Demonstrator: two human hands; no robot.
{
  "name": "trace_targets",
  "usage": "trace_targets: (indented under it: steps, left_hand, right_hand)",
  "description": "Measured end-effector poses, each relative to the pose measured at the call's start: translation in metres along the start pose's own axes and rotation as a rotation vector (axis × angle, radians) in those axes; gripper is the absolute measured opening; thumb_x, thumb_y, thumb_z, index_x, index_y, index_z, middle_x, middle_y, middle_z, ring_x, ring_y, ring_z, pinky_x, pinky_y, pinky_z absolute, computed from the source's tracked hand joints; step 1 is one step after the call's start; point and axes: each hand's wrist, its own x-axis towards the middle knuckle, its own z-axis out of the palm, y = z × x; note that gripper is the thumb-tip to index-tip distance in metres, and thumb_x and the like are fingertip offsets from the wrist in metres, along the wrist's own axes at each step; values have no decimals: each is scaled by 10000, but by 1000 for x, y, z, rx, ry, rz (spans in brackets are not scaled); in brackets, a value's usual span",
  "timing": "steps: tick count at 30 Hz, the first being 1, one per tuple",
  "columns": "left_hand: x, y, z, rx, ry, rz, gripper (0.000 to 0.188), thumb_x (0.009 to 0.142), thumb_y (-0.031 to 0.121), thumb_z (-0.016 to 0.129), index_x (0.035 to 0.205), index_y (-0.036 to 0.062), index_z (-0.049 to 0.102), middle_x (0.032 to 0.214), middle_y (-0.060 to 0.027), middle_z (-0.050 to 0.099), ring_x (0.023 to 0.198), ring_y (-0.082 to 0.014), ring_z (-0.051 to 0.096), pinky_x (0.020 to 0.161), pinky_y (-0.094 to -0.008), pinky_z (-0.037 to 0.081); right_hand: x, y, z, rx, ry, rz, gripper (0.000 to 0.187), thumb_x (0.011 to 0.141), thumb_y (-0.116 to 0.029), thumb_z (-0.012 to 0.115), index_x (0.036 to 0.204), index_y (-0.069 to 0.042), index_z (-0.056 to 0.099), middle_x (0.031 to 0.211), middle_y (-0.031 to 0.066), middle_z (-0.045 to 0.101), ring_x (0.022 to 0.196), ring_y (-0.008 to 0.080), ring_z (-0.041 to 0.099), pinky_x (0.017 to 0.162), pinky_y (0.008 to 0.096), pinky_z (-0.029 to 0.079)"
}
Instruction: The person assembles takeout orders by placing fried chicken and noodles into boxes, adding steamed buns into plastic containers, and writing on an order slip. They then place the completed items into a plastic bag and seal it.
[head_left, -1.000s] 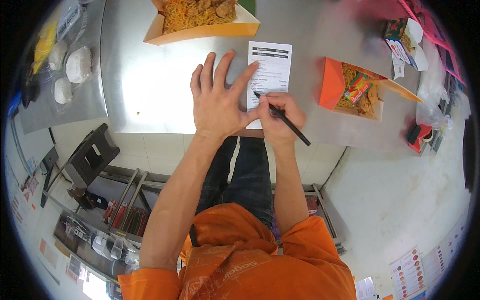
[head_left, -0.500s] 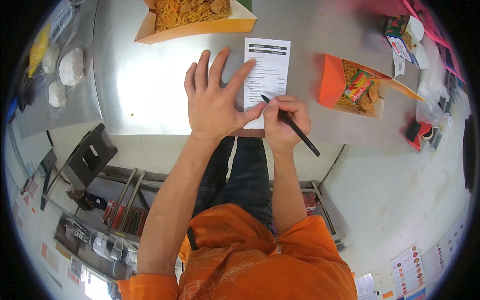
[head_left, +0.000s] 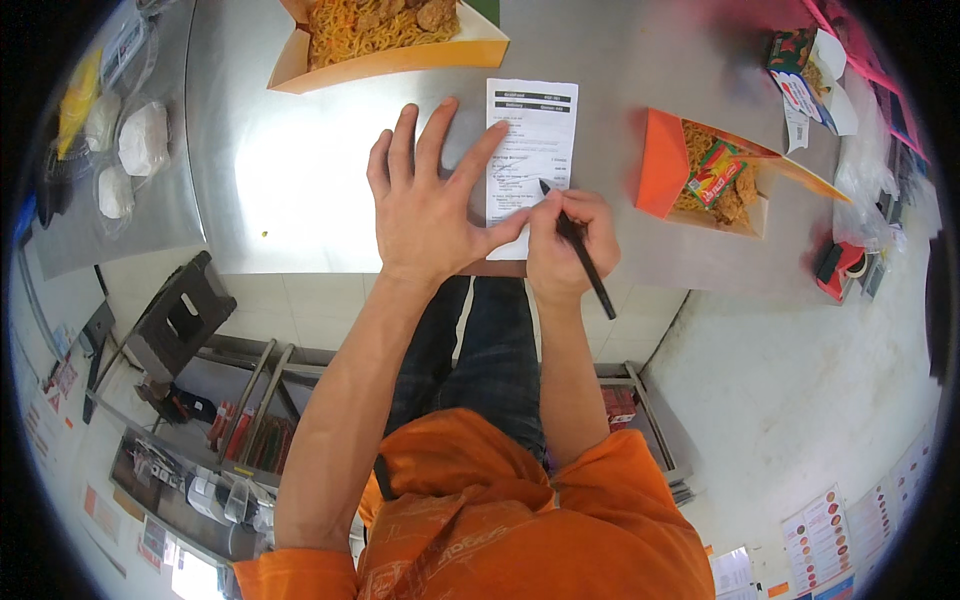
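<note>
A white printed receipt [head_left: 532, 130] lies lengthwise at the near edge of the steel table. My left hand [head_left: 433, 215] is spread flat, its index fingertip and thumb resting on the receipt's left side and the other fingers on the metal. In my right hand [head_left: 565, 245] is a black pen [head_left: 588, 262], gripped between thumb and fingers, its tip at the middle of the receipt. A thin pen line runs across the print there. The receipt's lower part is partly covered by both hands.
An open box of noodles [head_left: 385, 35] stands at the far side. To the right are an orange box [head_left: 660, 165] with noodles, fried chicken and a sachet, a smaller food box [head_left: 800, 75] and a red tape dispenser [head_left: 835, 272]. Wrapped white bundles [head_left: 143, 137] lie at left.
The pen tip has moved right and slightly up across the receipt, leaving a line, and the pen stands steeper. My left hand has stayed in place.
</note>
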Motion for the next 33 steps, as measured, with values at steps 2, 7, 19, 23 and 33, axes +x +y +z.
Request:
trace_targets:
  steps: [2,7,19,23,33]
  left_hand:
    - [0,0,1,9,10,-1,735,701,664,722,1332,294,643,1471,-103,456,1378,-397,362,1140,-554,230]
    - [1,1,1,38,19,7,747,688,657,740,1334,296,639,1469,-104,455,1380,-396,357,1139,-557,229]
    - [0,2,-4,23,-47,4,814,690,640,780,1378,252,582,1485,-157,404,1399,-423,327,1121,-605,254]
    - [-1,1,-1,2,-12,6,805,692,638,772,1369,239,596,1475,-137,443,1401,-434,331,1107,-605,288]
    - [0,5,-8,-14,16,102,791,699,556,785,1378,204,584,1527,-159,393,1430,-418,291,1142,-584,233]
  right_hand:
    - [-1,0,-1,130,21,61,160,762,11,767,810,-31,621,767,95,667,629,200,633,563,301,495]
    - [0,0,-6,-51,-210,-85,152,764,33,744,815,-23,612,789,124,664,637,231,635,566,318,499]
    - [-11,-9,-37,289,125,257,155,999,-95,604,1068,-5,498,907,95,594,667,120,599,696,282,512]
    - [-9,-21,-52,229,194,266,129,1007,-109,596,1056,-12,526,942,111,611,792,148,620,849,319,498]
    - [-1,-14,-22,485,66,299,167,921,93,619,1054,40,533,1102,187,630,942,216,699,881,334,592]
